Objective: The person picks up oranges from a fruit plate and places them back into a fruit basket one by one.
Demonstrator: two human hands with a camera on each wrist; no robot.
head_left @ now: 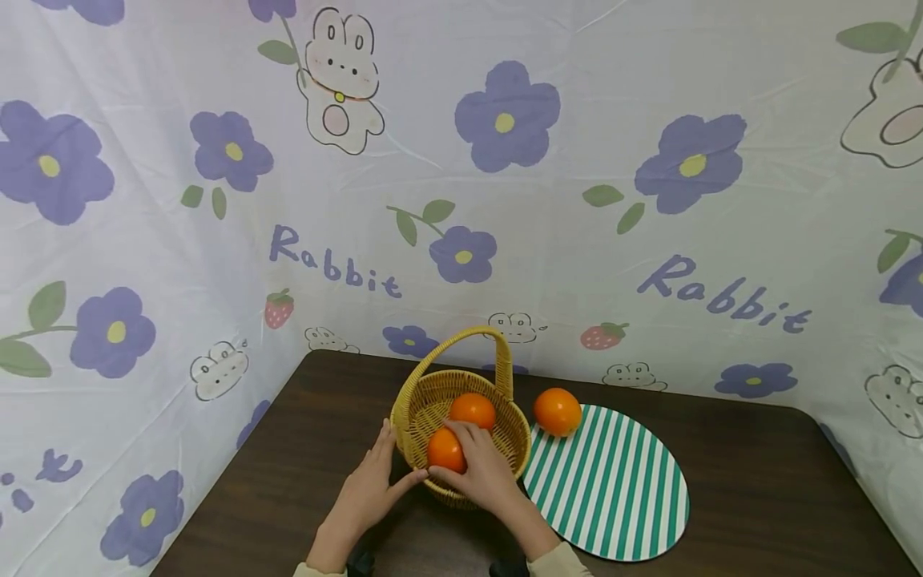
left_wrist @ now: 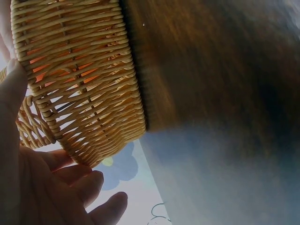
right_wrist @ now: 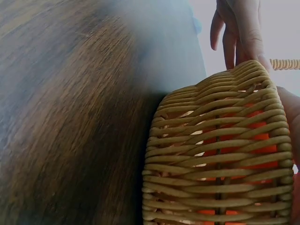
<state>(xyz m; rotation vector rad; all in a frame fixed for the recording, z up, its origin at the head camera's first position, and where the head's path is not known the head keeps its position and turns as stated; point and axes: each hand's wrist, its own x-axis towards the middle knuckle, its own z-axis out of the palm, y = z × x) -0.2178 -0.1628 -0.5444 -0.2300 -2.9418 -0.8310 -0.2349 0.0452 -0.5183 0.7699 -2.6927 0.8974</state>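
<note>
A yellow wicker basket point(head_left: 519, 433) with a tall arched handle stands on the dark table. Inside it, one orange point(head_left: 473, 410) lies toward the back. My right hand point(head_left: 485, 473) reaches over the near rim and grips a second orange point(head_left: 445, 450) between thumb and fingers, low in the basket. My left hand point(head_left: 369, 489) rests against the basket's left side with fairly straight fingers, its thumb stretched along the near rim. In the left wrist view, the loosely extended fingers point(left_wrist: 89, 185) touch the woven wall. Orange colour shows through the weave in the right wrist view.
Right of the basket lies an oval placemat point(head_left: 609, 489) with green and white stripes. A third orange point(head_left: 558, 412) sits at its upper left edge. The dark wooden table point(head_left: 764, 481) ends at a white cloth backdrop point(head_left: 548, 224) with purple flowers and rabbits.
</note>
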